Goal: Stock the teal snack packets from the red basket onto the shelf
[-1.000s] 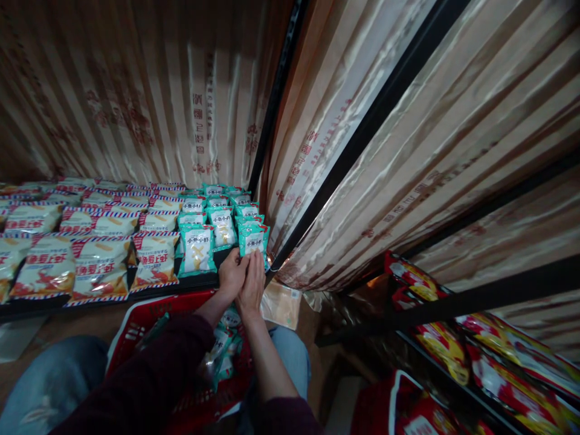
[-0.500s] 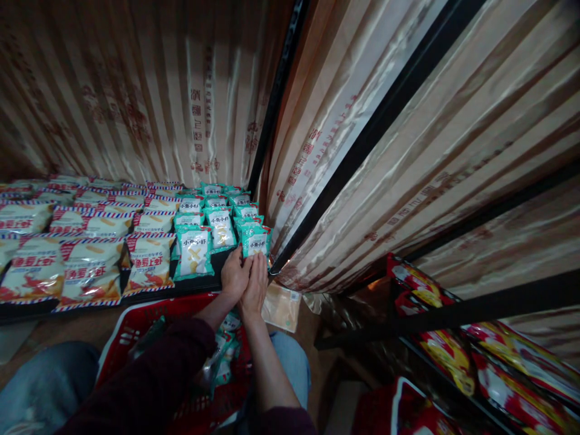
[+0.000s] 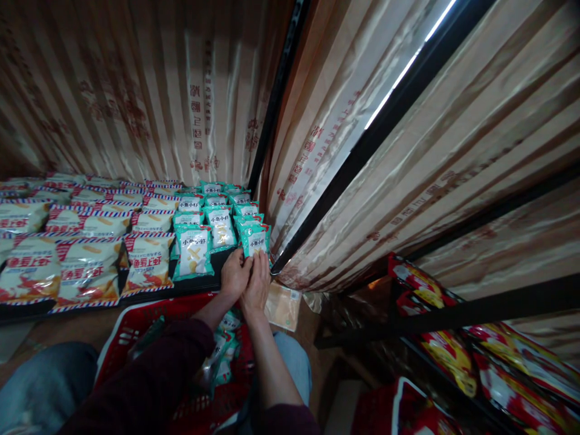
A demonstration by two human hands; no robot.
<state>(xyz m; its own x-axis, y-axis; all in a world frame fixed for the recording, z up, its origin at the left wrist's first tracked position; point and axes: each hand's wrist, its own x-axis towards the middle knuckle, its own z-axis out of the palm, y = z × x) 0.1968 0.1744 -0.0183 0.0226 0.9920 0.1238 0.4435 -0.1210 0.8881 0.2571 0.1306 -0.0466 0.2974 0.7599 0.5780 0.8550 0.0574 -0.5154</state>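
A small green-and-white snack bag (image 3: 256,237) stands upright at the front of the rightmost row on a dark shelf (image 3: 220,261). My right hand (image 3: 256,283) has its fingers on the bag's lower front. My left hand (image 3: 234,275) is curled at the bag's lower left edge, right up against my right hand; its fingertips are partly hidden. Just to the left stands another green snack bag (image 3: 193,251), with several of the same kind in rows behind. Below my forearms, a red basket (image 3: 118,344) holds more green bags (image 3: 225,362).
Cream snack bags with striped edges (image 3: 90,272) fill the shelf's left side. A pleated curtain (image 3: 149,90) hangs behind, with a black post (image 3: 353,157) slanting at the right. Lower right are red-and-yellow packages (image 3: 446,356) on a rack and another red basket (image 3: 396,405).
Both hands stay at the same snack bag, and the fingers of my right hand have shifted only slightly on it. The bags have not visibly moved along the shelf.
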